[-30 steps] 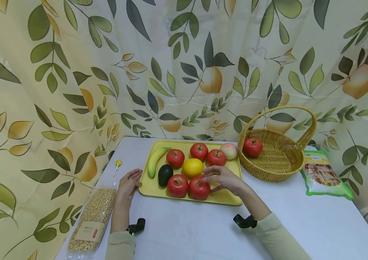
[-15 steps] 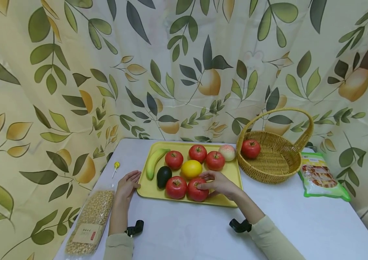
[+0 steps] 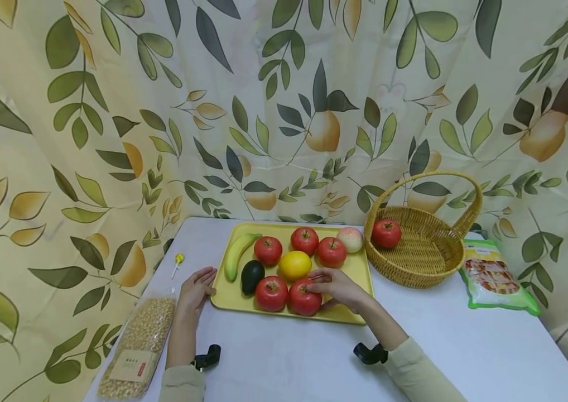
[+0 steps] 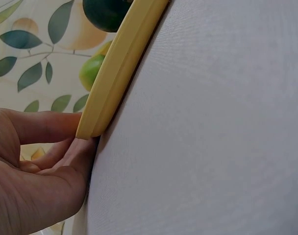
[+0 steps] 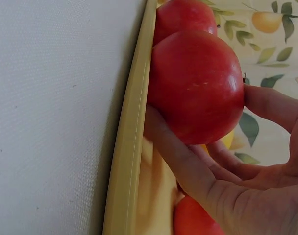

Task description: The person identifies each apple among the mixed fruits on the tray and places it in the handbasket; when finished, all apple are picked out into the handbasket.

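My left hand (image 3: 196,289) pinches the left edge of the yellow tray (image 4: 120,68), fingers above and below the rim in the left wrist view. At the tray's front, my right hand (image 3: 339,287) grips a red apple (image 5: 200,88) from its right side, with a digit on top near the stem and others along its side and underneath. Another red apple (image 3: 271,293) sits just left of it. Behind them are a lemon (image 3: 295,265) and several more red apples (image 3: 331,252). A dark avocado (image 3: 252,277), a banana (image 3: 240,254) and a pale peach (image 3: 351,239) also lie on the tray.
To the tray's right stands a wicker basket (image 3: 427,277) with a tall handle and one red apple (image 3: 386,233) inside. Beyond it lies a green-edged food bag (image 3: 497,276). At left are a bag of yellowish kernels (image 3: 144,329) and a yellow lollipop (image 3: 179,258). A patterned curtain (image 3: 284,111) hangs behind.
My right hand has come in from beside the front right apple and taken hold of it. The left hand stays at the tray's edge. The head view has shifted slightly.
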Demonstrator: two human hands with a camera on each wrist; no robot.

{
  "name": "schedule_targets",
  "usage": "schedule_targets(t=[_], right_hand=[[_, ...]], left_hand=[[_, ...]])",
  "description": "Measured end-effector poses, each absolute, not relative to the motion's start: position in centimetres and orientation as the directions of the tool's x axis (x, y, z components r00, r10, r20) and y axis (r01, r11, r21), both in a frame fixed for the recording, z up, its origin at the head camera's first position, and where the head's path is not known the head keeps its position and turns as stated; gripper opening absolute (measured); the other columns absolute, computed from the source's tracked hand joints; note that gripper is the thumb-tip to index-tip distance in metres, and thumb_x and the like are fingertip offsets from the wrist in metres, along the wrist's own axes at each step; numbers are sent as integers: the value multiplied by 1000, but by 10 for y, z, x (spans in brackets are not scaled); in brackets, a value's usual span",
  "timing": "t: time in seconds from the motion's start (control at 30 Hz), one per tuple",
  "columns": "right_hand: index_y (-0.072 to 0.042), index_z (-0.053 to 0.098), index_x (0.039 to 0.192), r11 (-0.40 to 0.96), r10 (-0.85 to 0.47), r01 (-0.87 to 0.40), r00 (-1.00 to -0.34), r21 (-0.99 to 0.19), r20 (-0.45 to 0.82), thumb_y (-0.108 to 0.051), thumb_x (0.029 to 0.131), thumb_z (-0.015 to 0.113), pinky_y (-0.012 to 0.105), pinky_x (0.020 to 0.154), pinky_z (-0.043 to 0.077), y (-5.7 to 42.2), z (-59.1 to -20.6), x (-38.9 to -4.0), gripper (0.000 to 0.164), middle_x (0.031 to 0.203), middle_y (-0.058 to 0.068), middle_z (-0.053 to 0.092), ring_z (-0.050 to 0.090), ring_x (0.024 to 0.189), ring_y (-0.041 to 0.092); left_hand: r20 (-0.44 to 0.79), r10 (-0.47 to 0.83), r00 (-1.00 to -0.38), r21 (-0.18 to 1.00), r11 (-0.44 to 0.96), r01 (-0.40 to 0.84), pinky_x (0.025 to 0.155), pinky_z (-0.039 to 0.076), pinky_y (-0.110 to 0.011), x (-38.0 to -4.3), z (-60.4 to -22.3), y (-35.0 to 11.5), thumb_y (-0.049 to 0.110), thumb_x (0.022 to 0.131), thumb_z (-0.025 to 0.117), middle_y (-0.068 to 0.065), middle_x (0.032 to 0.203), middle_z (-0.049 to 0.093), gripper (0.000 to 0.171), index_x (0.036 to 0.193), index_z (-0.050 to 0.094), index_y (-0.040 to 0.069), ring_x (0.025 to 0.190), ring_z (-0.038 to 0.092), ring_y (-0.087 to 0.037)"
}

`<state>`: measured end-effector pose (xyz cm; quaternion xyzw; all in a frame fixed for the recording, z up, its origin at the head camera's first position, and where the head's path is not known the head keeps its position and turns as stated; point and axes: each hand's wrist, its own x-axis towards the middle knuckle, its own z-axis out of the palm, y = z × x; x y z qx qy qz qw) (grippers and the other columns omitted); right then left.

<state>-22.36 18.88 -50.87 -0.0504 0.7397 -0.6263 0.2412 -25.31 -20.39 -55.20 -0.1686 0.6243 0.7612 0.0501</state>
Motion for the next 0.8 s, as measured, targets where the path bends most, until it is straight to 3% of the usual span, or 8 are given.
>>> schedule_targets(t=[0.8], right_hand=[[6,52,142,203,-356,224,-890,-953,-285,-20,96,74,55,78,65,188,-508,-222,57,127,19,67,68,107,29]], left_hand=[[-293,-135,-947,941,-215,-260,120,39,-39,-253,-552,-204,-33,82,48,-32,156,43,75,153,39,-11,147,42,-40]])
